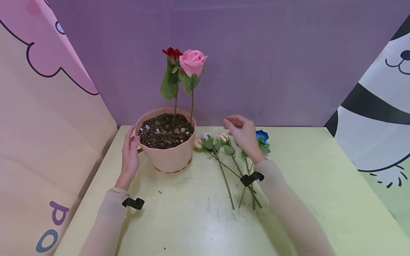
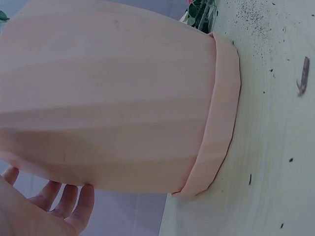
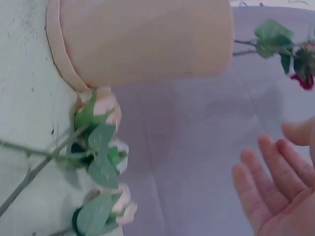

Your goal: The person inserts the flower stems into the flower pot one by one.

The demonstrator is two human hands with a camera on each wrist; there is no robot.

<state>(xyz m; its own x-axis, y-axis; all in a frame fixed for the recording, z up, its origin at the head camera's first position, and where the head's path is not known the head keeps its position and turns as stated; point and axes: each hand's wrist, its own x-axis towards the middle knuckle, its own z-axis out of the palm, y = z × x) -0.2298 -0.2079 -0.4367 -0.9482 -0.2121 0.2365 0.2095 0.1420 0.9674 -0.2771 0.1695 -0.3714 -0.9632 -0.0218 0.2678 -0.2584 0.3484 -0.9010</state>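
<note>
In the head view a peach flowerpot (image 1: 168, 158) filled with dark soil (image 1: 163, 133) stands at the left. A pink rose (image 1: 193, 63) and a dark red flower (image 1: 173, 54) rise upright from the soil. My left hand (image 1: 130, 156) touches the pot's left side; in the left wrist view its fingertips (image 2: 84, 194) rest against the outer wall. Right of the pot, my right hand (image 1: 241, 131) is raised above the loose flowers, apart from them. Its fingers (image 3: 270, 187) are loosely extended and hold nothing in the right wrist view.
Several artificial flowers lie on the pale table (image 1: 198, 227), including a blue one (image 1: 262, 136), a white one (image 1: 206, 135) and a peach rose (image 1: 223, 137). Their stems (image 1: 226, 181) point toward the near edge. Soil crumbs dot the tabletop. A purple backdrop (image 1: 272, 71) hangs behind.
</note>
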